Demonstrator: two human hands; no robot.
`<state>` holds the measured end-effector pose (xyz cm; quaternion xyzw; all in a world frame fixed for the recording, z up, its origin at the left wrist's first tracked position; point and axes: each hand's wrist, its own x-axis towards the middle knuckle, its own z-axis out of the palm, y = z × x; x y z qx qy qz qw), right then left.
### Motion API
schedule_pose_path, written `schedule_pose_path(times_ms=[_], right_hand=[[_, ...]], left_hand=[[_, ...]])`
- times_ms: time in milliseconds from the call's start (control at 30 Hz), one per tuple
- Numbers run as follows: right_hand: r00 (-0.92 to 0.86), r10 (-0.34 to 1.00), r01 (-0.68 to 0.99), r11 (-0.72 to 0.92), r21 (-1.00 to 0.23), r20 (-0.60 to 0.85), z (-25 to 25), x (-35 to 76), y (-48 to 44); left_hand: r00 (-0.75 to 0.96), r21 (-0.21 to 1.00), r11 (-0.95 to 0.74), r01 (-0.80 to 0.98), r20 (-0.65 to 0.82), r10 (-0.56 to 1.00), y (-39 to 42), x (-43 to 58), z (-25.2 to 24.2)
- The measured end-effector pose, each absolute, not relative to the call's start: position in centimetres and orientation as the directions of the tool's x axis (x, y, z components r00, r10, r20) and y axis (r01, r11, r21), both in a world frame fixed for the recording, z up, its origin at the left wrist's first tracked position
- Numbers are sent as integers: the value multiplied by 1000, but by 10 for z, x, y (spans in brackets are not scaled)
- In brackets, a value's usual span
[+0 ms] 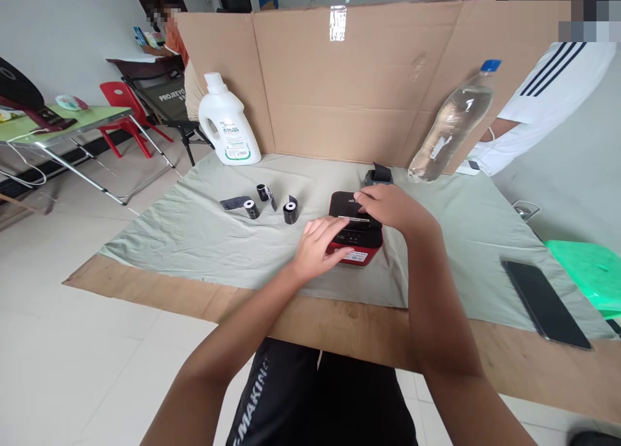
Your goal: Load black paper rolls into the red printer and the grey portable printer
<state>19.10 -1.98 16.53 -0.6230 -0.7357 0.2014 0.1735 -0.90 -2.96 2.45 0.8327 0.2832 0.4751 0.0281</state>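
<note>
A small red and black label printer (pixel 356 237) sits on the cloth in front of me, its black top facing up. My left hand (pixel 320 245) rests on its left front side with the fingers stretched across the top. My right hand (pixel 388 206) lies over the rear right part of the top, fingertips touching the lid; some of its fingers are hidden. Left of the printer are three small black rolls: one roll (pixel 290 211) nearest it, another roll (pixel 251 208) further left, and a third roll (pixel 262 192) behind them. Behind my right hand stands a dark device (pixel 378 174), partly covered.
A cardboard screen (pixel 339 90) closes off the back of the table. Before it stand a white detergent jug (pixel 228 125) and a tilted clear bottle (pixel 456 122). A phone (pixel 546 303) lies at the right, near a green stool (pixel 589 271). Two other people are beyond the screen.
</note>
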Motion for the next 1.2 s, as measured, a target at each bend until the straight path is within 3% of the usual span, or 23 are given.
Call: schedule_pose_path(times_ms=[100,200,367,633,733,833,933,1000,1200], right_hand=[[-167,986,855,152,-497,14,163,191,-18],[-167,985,860,162,-484,33,160,191,-17],[-173,983,873,184,-453,65,155,193,-20],[-196,980,906,168,-388,-32,150,202,-22],[-129,984,843,172,-509,120,122,210,-35],[40,916,663,275,-697,400,74,218,-61],[-71,942,522,315,-793,328,28,222,-81],[-93,926,535,357,-766,367,9,223,-84],[-129,893,521,431,-737,431,7,230,-13]], left_hand=[[378,453,-774,443,688,619,-24,-9,22],[385,509,-755,414,654,652,-20,-9,18],[344,463,-765,447,701,625,-23,-4,14],[374,470,-740,481,654,658,-24,-2,12],[320,531,-733,425,669,671,-22,-1,7],[244,681,-661,316,615,750,-23,2,0],[285,861,-488,142,436,853,-28,5,-5],[313,923,-382,52,348,883,-30,7,-2],[251,904,-415,99,381,890,20,13,24]])
